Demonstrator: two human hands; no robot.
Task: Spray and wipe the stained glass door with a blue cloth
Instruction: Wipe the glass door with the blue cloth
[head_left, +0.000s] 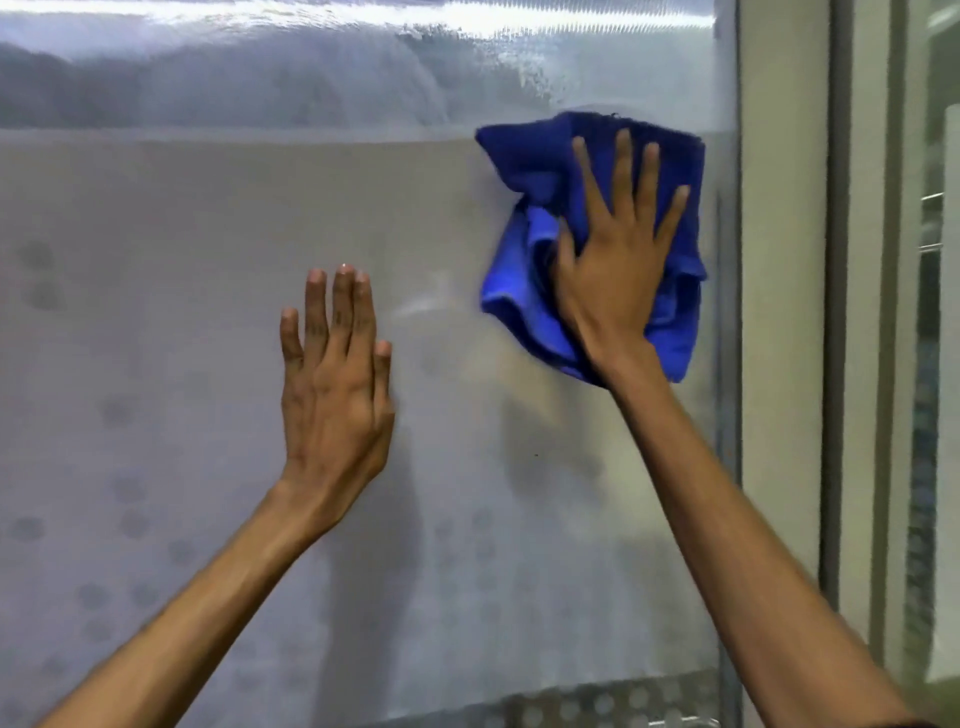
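Two bare hands, left hand (335, 387) at seven o'clock, right hand (615, 260) at two o'clock, one blue cloth (524, 171), one glass door (182, 260)

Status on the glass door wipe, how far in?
Spraying looks done: wet streaks and droplets cover the top of the glass door. Wiping is in hand: the right hand presses the blue cloth flat near the door's right edge, the left hand braced open on the glass. The hazy lower pane looks left.

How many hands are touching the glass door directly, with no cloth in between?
1. The left hand lies flat and bare on the glass door, left of centre. The right hand presses the blue cloth against the glass near its right edge.
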